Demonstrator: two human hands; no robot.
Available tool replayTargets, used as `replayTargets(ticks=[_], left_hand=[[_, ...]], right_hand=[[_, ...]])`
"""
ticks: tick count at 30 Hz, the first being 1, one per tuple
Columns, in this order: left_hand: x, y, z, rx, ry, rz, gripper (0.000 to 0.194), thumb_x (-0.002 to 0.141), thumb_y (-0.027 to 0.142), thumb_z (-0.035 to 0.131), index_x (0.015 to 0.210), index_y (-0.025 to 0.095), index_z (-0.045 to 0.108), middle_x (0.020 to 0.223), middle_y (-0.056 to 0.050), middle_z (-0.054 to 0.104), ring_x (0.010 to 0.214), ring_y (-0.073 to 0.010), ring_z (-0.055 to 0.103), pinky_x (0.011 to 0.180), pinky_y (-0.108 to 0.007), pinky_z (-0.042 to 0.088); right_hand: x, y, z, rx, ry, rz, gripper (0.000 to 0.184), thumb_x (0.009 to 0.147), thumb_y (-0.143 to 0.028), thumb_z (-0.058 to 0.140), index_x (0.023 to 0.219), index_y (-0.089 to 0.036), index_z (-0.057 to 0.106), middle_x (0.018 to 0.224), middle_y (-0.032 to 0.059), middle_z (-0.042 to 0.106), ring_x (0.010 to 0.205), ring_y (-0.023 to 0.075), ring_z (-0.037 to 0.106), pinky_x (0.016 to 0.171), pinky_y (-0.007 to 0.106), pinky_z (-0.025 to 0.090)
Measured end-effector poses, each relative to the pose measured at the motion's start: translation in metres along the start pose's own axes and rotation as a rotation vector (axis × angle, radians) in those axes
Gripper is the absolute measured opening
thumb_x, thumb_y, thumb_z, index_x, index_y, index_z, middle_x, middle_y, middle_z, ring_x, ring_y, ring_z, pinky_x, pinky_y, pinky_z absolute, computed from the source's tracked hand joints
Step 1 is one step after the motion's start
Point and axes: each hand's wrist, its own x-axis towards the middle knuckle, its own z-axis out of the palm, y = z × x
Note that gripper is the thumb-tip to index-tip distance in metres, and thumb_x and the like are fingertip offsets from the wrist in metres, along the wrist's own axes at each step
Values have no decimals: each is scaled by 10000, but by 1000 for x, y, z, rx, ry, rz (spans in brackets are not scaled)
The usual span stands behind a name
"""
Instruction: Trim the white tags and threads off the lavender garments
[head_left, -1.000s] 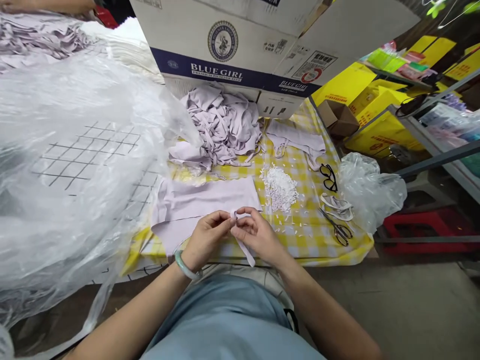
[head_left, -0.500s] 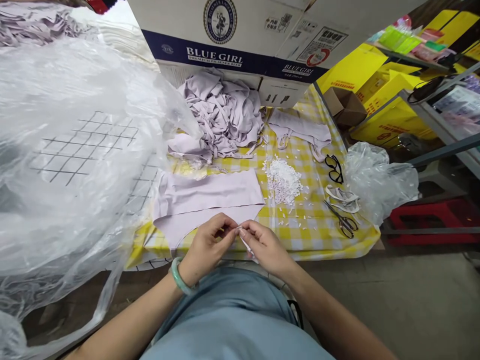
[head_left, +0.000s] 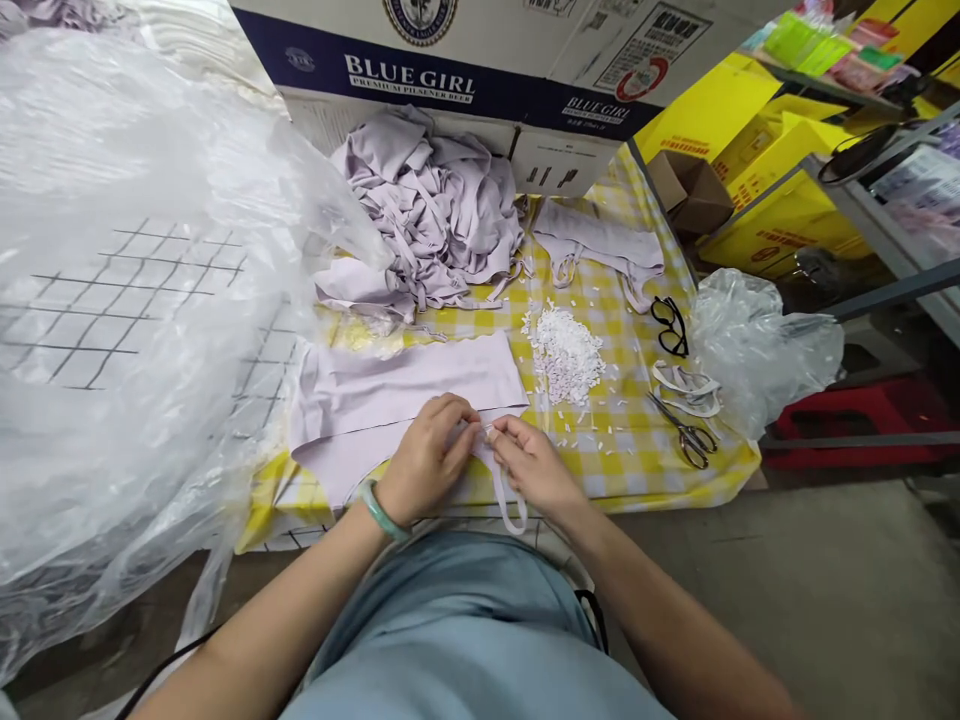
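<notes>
My left hand and my right hand meet at the near edge of the yellow checked table, fingertips pinched together on a thin pale lilac strap that loops down below them. The strap belongs to a flat lilac garment spread just beyond my hands. A green bangle sits on my left wrist. A heap of small white plastic pieces lies just beyond my right hand.
A tangled pile of lilac garments lies at the back under a Blue Girl carton. Another garment, black glasses and scissors lie right. A big clear plastic bag fills the left.
Both hands have moved slightly forward over the table edge, still pinching the strap, which now hangs in a loop. The view has tipped down a little.
</notes>
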Motion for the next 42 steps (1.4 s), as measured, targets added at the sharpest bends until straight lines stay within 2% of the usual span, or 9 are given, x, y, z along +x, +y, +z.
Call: replayTargets(ticks=[3,7,12,17,21,25,28,34,42], left_hand=[[11,-23,-1,205,1,152,167,883,115,512,1014,139,613,1067,-126,623,1004,-233,563,889,-395,489],[22,-37,-1,235,-7,167,173,863,94,520,947,143,663,1031,-116,659,949,-223,607,857,-383,523],[29,-34,-8,134,-29,68,172,892,132,487,886,139,659,966,-107,671,895,-204,620,841,-367,528],[31,-33,-11,149,-144,102,232,817,114,541,1018,128,656,1080,-137,644,994,-241,602,897,-413,510],[34,-35,-8,79,-83,51,201,861,128,501,937,144,687,1000,-116,665,916,-206,625,840,-357,524],[38,-37,-8,0,-44,-23,169,870,139,512,840,146,678,928,-97,678,837,-178,640,785,-297,516],[40,-37,-10,-11,-49,-52,175,876,152,510,823,149,677,917,-91,681,831,-179,641,784,-296,511],[39,-38,-13,-24,-97,-43,215,875,121,471,865,148,683,964,-94,679,877,-188,636,827,-319,510],[38,-37,-12,-16,-123,-61,238,883,131,437,872,160,673,974,-91,657,902,-195,625,856,-338,505]], right_hand=[[15,5,-6,-153,104,-69,249,850,-429,538,786,-192,576,634,-47,490,576,103,425,545,218,349],[27,8,-5,-246,116,-69,257,845,-423,523,817,-189,624,663,-31,552,613,119,466,585,235,368],[35,7,5,-209,109,35,225,814,-397,534,789,-189,614,538,-51,500,508,111,446,507,234,337],[44,-2,1,-151,157,63,222,809,-379,535,749,-181,614,500,-55,501,460,94,426,484,224,323],[44,-9,-4,-148,194,12,240,828,-404,540,780,-185,627,565,-28,587,494,99,475,491,219,333],[36,-8,1,-149,114,-24,238,847,-402,563,777,-183,623,608,-17,626,544,98,521,528,211,367],[35,-5,10,-113,80,34,226,852,-385,561,778,-181,624,595,-28,626,474,75,473,492,202,358],[53,-10,19,20,91,156,168,822,-314,562,740,-176,612,507,-49,589,350,45,368,389,184,293],[56,-22,19,72,74,266,112,782,-218,561,700,-168,621,450,-50,560,324,43,364,344,176,234]])
